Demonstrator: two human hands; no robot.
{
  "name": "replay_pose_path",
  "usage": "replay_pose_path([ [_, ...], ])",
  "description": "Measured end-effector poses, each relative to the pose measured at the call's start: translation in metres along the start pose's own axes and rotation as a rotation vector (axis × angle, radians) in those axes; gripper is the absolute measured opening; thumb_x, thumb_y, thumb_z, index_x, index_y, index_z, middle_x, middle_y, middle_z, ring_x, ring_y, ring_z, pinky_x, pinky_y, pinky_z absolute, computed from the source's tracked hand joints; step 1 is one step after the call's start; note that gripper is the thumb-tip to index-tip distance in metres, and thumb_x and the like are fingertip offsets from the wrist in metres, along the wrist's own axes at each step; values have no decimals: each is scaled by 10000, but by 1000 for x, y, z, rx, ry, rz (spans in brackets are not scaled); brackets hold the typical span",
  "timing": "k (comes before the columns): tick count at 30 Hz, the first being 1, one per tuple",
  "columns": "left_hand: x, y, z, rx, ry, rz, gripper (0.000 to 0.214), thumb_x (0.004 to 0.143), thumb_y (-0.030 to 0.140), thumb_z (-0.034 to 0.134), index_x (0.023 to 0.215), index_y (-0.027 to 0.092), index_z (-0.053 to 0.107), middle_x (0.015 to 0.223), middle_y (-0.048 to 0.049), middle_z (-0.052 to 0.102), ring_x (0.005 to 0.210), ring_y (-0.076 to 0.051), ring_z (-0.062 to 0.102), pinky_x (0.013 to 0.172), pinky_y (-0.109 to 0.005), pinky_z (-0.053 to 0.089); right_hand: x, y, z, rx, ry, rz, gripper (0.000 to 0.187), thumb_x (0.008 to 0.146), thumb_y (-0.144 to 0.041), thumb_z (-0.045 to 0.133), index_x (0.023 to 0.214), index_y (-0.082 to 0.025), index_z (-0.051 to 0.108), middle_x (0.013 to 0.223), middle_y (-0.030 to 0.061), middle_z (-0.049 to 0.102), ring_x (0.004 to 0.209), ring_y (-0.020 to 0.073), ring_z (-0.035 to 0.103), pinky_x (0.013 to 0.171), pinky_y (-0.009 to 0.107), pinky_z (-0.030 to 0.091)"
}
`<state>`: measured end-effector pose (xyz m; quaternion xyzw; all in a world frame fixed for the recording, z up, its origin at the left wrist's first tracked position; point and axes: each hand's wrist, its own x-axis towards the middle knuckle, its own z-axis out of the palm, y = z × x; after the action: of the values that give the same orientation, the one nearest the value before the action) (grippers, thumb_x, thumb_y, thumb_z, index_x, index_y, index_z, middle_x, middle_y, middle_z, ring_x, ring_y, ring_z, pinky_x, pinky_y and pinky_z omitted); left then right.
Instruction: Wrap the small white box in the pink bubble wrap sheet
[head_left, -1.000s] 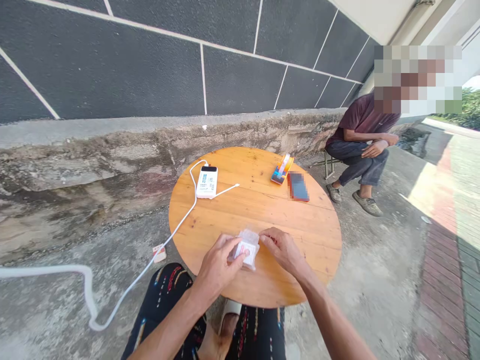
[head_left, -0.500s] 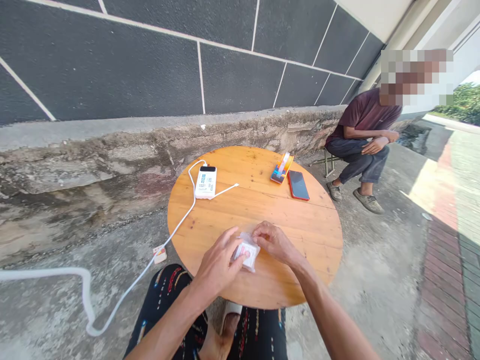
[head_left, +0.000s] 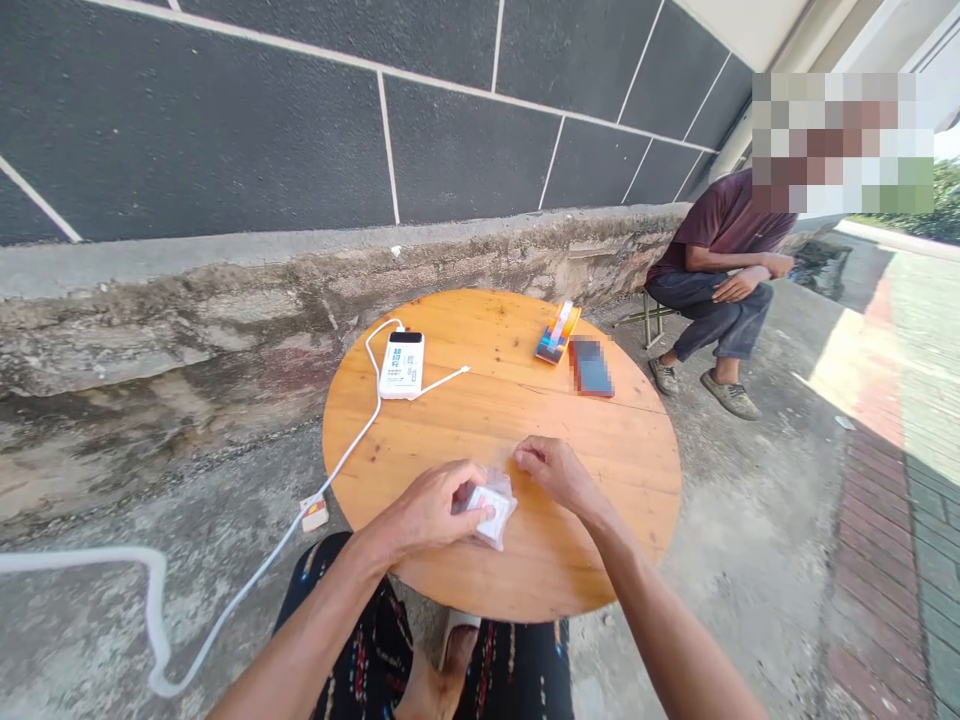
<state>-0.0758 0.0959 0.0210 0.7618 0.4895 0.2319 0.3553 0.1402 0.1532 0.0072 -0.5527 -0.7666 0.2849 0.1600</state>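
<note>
On the near part of the round wooden table [head_left: 450,430] lies a small white box in a clear plastic wrapper [head_left: 495,515], with a faint reddish mark on it. My left hand [head_left: 442,505] grips it from the left, its thumb across the top and the fingers at the far side. Just right of the wrapper, my right hand [head_left: 551,470] is held apart from it above the wood. Its fingers are curled and pressed together; whatever may be between them is too small to make out.
Farther back are a white power bank [head_left: 402,368] with a white cable [head_left: 349,450], a tape dispenser [head_left: 556,335] and a red-edged phone [head_left: 592,367]. A small box [head_left: 315,512] lies on the ground at left. A person [head_left: 720,260] sits at right, beside the wall.
My right hand has come away from the wrapped box, a little to the right. My left hand has closed more firmly around the box. The camera view has shifted slightly.
</note>
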Motion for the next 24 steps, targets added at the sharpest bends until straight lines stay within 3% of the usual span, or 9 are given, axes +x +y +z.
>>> replay_pose_path([
  [3,-1,-1,2,-13,7,-3,179,751,306,556,891,199,586,835,13,604,697,-133,488,648,-237,383,9,-6,0,-90,25,62,290,839,-283,511,584,-180,601,609,51,629,593,158,547,561,259,342],
  [6,0,0,3,-18,9,-3,176,751,297,554,893,198,590,849,7,610,713,-138,494,667,-241,391,17,-16,7,-141,60,116,261,807,-281,554,567,-187,597,606,77,640,628,177,569,573,267,338],
  [11,-2,2,2,-31,5,-15,170,755,280,553,901,199,584,820,18,590,702,-132,490,634,-230,374,23,-18,19,-44,37,72,111,763,-194,568,666,-192,622,671,33,671,618,143,577,559,236,360],
  [18,-5,1,3,-77,25,-8,167,760,263,548,908,196,581,830,17,595,719,-134,496,643,-232,371,19,-4,22,143,9,-23,179,868,-204,430,830,-156,598,737,25,683,603,125,608,561,225,437],
  [24,-7,-1,6,-88,34,8,179,769,260,565,936,198,582,900,9,615,735,-134,509,662,-235,378,23,-12,6,35,-38,-196,230,844,-160,509,1033,-189,638,998,54,652,860,159,589,772,274,435],
])
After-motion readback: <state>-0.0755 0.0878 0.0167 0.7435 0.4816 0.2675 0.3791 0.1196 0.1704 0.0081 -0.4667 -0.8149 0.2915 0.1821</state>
